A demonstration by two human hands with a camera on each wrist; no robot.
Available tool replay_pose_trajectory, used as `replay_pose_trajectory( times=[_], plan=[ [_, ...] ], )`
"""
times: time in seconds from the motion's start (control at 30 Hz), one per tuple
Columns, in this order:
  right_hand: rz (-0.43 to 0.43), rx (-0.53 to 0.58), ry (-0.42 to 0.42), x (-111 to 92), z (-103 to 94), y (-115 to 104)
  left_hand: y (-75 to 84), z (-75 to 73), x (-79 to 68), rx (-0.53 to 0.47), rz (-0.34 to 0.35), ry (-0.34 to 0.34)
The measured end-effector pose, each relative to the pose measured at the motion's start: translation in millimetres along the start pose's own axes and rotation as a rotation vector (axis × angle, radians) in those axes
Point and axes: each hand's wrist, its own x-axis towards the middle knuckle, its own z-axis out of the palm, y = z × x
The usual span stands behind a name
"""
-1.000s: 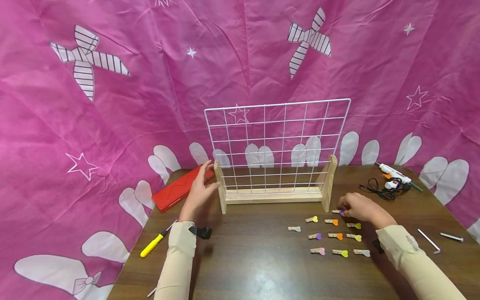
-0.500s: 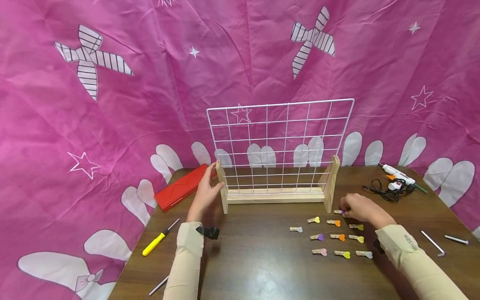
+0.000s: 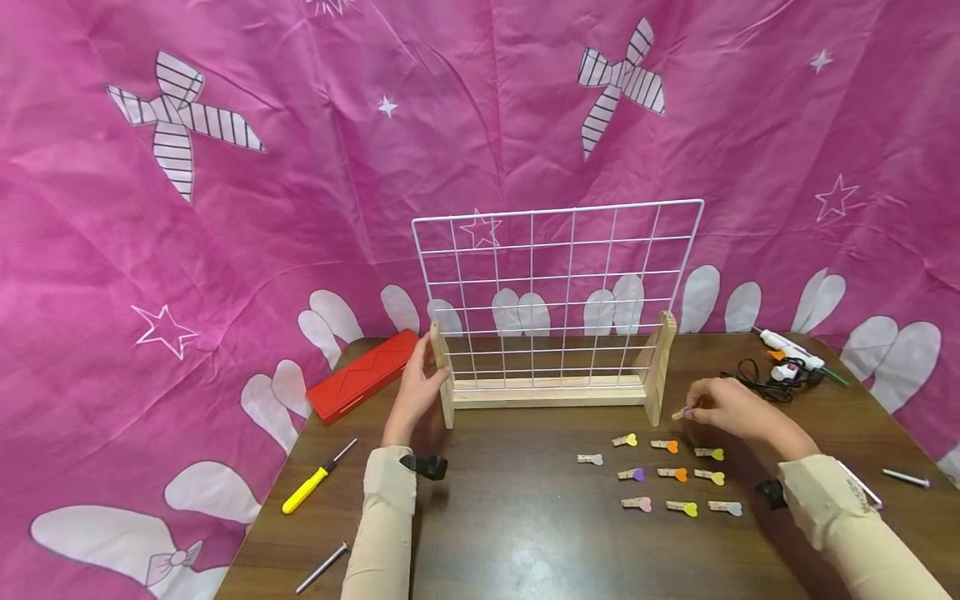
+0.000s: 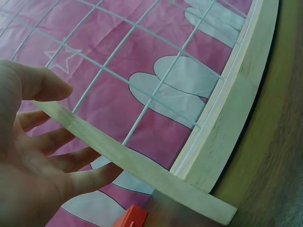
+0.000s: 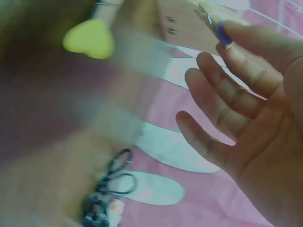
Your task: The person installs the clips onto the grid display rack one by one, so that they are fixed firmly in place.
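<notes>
Between my right hand's (image 3: 727, 407) thumb and index finger is a small wooden clothespin with a purple heart (image 5: 221, 34), pinched by the heart end and raised over the table. The other fingers are spread apart in the right wrist view. My left hand (image 3: 416, 392) grips the left wooden upright (image 4: 118, 153) of a stand, thumb on one side and fingers on the other. A white wire grid (image 3: 551, 275) stands upright in that stand. More heart clothespins, such as a yellow one (image 5: 90, 39) and an orange one (image 3: 672, 475), lie in loose rows in front of it.
A red case (image 3: 360, 379) and a yellow-handled screwdriver (image 3: 307, 487) lie at the left, with a metal bolt (image 3: 322, 568) nearer. At the back right are a glue gun (image 3: 791, 348) and its black cord (image 3: 757, 383). Another bolt (image 3: 907, 477) lies far right.
My right hand has lifted the purple-heart clothespin off the table. My left hand has come in from beside the stand and taken hold of its left upright.
</notes>
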Motion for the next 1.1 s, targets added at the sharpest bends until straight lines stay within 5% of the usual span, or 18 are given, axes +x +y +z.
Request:
replay_pose_trajectory(
  times=[0.33, 0.63, 1.1],
  plan=[
    [-0.124, -0.195, 0.1, 7, -36.8, -48, -40.9, -3.1, 5.1, 0.047, -0.037, 0.061],
    [-0.238, -0.382, 0.051, 24, -76.2, -94, -14.4, 1.0, -0.1, -0.008, -0.041, -0.015],
    [-0.42, -0.503, 0.094, 72, -123.6, -161, -16.2, 2.0, -1.2, -0.032, -0.071, -0.011]
  ],
)
